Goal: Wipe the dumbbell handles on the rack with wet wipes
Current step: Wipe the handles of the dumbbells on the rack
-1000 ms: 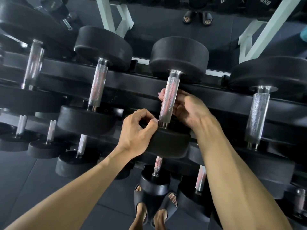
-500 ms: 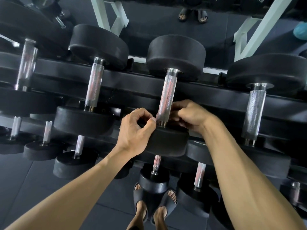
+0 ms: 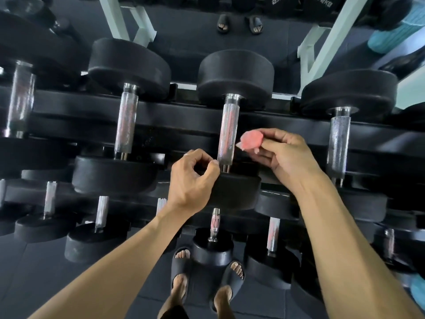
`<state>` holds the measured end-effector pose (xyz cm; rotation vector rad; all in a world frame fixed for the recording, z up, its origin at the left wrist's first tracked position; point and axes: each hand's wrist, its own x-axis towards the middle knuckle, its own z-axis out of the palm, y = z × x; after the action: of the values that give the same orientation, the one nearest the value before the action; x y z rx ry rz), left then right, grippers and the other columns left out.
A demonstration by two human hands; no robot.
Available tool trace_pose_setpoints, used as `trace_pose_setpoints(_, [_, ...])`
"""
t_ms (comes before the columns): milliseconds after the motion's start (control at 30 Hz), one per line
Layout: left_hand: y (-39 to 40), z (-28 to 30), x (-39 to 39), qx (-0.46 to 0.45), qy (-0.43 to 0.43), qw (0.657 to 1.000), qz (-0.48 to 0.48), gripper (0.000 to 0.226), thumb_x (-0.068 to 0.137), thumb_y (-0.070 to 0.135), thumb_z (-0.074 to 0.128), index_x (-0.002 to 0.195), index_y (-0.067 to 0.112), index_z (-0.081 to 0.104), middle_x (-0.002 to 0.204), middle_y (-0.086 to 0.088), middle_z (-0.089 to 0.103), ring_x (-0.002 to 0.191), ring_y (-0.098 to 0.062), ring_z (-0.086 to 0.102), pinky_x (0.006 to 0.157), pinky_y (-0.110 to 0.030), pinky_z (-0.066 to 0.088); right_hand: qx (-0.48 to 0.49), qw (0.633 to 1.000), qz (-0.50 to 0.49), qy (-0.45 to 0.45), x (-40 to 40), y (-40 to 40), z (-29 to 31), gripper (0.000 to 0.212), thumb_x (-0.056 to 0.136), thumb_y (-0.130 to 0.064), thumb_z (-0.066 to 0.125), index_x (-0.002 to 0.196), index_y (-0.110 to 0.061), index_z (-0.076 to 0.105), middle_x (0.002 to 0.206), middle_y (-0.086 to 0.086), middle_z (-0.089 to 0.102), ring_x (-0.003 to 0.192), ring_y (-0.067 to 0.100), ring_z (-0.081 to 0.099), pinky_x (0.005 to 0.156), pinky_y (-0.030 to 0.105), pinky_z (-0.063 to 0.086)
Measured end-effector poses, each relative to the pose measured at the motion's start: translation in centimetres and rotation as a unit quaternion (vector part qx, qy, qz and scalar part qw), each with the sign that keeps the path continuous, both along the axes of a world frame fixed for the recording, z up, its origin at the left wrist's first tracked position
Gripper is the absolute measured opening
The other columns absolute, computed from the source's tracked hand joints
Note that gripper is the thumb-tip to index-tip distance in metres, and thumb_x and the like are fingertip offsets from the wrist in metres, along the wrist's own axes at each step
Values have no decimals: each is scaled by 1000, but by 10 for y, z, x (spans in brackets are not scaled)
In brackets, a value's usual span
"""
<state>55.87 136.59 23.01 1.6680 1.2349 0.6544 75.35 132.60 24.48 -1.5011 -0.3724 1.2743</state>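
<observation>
**Tech A:** Dark rubber flooring and a black tiered rack fill the frame. State the position of the working items.

**Tech B:** Centre dumbbell, knurled handle running up the middle of the frame between its far head and near head. The pink wet wipe is bunched and pinched in the fingertips of the right hand, just right of the handle and not touching it. The left hand has its fingers curled at the near head's left edge, thumb and forefinger close together; whether it truly grips the rubber cannot be told.

**Tech A:** Procedure for the stroke?

**Tech B:** In my judgement:
1. Steady the near head with the left hand so the dumbbell does not roll in its cradle.
2. Open the wipe out somewhat; a tight wad covers little knurling.
3. Wrap it round the handle, then draw it the full length, collar to collar, twisting to reach the underside.

**Tech A:** Next in line?

**Tech B:** Probably the handle at centre right, near the right hand
</observation>
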Motion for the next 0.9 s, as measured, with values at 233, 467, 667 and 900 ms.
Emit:
trace_pose_setpoints(233, [5, 6, -1, -39, -17, 997, -70, 20, 90, 44, 60, 93, 29, 72, 86, 9, 67, 81, -5, 61, 77, -23, 49, 35, 999, -27, -11, -42, -15, 44, 23, 90, 7, 61, 85, -11, 73, 87, 12, 75, 77, 18, 73, 78, 37, 62])
trace_pose_setpoints(467, [29, 46, -19, -120, -157, 971, -136, 16, 92, 25, 70, 106, 19, 76, 95, 1, 77, 93, -15, 73, 90, -36, 57, 37, 983, -90, -154, -85, -11, 60, 14, 83, 2, 73, 82, -12, 73, 81, 9, 76, 77, 19, 73, 73, 28, 58])
trace_pose_setpoints(667, [60, 47, -16, -299, -218, 929, 5, 11, 84, 7, 76, 93, 10, 71, 89, -10, 76, 90, -22, 75, 82, -31, 60, -17, 947, -192, -259, -96, -21, 53, 15, 92, -8, 66, 89, -21, 74, 84, -4, 76, 82, 6, 73, 77, 15, 54])
trace_pose_setpoints(900, [99, 16, 39, -363, -227, 902, 56, 14, 88, 2, 72, 88, 16, 67, 83, -7, 75, 76, -18, 73, 71, -27, 60, -69, 930, -267, -242, -101, -31, 19, 17, 92, -11, 67, 88, -25, 76, 83, -13, 74, 81, -5, 66, 71, 3, 45])
